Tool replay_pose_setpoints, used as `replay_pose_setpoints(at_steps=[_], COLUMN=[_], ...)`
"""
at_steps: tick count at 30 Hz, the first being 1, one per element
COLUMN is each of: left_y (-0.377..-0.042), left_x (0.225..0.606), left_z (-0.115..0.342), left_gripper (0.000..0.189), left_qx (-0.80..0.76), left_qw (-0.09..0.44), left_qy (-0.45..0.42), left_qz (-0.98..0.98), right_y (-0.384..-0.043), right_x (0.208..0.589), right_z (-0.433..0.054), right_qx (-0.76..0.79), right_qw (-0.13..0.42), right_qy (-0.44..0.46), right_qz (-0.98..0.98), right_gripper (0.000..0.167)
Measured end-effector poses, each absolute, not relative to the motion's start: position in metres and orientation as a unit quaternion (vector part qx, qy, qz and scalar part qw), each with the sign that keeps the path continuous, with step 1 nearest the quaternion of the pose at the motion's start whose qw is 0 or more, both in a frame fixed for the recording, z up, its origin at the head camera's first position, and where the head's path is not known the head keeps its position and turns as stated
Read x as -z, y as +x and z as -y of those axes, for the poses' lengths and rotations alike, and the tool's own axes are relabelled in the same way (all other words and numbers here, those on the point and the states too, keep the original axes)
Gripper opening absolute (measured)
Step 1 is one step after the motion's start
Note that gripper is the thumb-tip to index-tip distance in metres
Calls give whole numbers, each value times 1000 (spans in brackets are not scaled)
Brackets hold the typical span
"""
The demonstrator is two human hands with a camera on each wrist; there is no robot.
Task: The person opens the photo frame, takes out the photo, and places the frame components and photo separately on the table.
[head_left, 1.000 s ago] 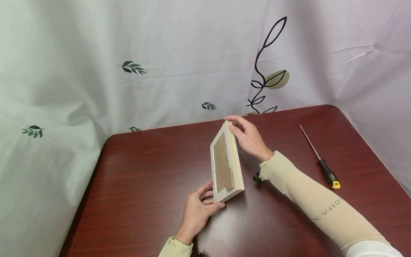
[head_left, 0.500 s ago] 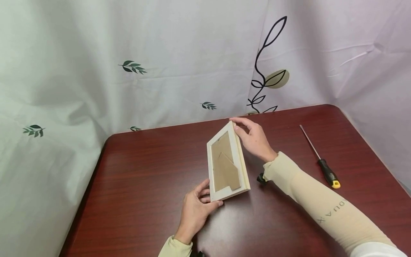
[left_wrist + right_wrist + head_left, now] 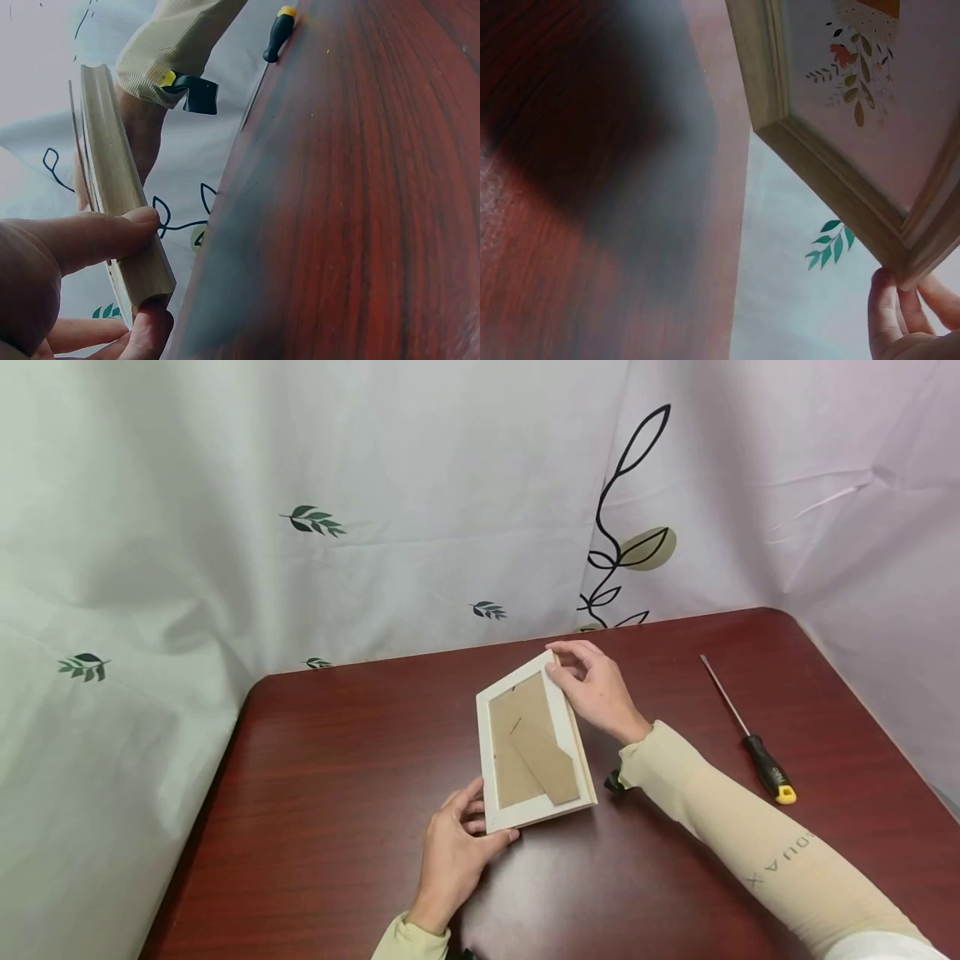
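Note:
Above the table, both hands hold a light wooden picture frame [image 3: 494, 817], tilted with its back toward the head camera. A brown backing board with a slanted stand flap [image 3: 547, 764] shows there. My left hand [image 3: 453, 856] pinches the near-left corner, thumb along the lower edge. In the left wrist view, its thumb lies on the frame's wooden edge [image 3: 109, 157]. My right hand [image 3: 596, 693] grips the far-right corner, with some fingers hidden behind it. The right wrist view shows the floral picture [image 3: 859, 75] on the front.
A screwdriver [image 3: 765, 764] with a black and yellow handle lies to the right on the dark red table [image 3: 337, 777]. Behind the table hangs a pale curtain [image 3: 412, 485] with printed leaves.
The picture frame has turned so that its back faces the head camera more fully. My right hand has shifted slightly right and nearer; the left has hardly moved.

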State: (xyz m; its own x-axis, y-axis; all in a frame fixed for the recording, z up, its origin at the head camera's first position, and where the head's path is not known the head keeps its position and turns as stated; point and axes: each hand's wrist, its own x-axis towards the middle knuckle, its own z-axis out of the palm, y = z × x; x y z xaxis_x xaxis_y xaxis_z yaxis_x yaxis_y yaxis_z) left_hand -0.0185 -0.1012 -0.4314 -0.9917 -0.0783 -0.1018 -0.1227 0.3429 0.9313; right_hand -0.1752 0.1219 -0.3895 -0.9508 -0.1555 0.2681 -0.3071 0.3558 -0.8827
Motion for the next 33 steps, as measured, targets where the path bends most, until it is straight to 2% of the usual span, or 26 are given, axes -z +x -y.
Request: replay_pose_setpoints(at_steps=[22, 33], left_y=[-15, -15], left_x=[435, 436], left_z=[101, 98], left_gripper=[79, 75], left_qx=[-389, -326], left_qw=[-77, -102], left_qy=[-14, 10], left_qz=[-918, -940], right_y=[-179, -179], right_x=[404, 410], right_z=[-128, -125], right_qx=[-439, -395], right_qw=[-13, -35], right_qy=[90, 86], right_qz=[894, 914], right_gripper=[39, 38])
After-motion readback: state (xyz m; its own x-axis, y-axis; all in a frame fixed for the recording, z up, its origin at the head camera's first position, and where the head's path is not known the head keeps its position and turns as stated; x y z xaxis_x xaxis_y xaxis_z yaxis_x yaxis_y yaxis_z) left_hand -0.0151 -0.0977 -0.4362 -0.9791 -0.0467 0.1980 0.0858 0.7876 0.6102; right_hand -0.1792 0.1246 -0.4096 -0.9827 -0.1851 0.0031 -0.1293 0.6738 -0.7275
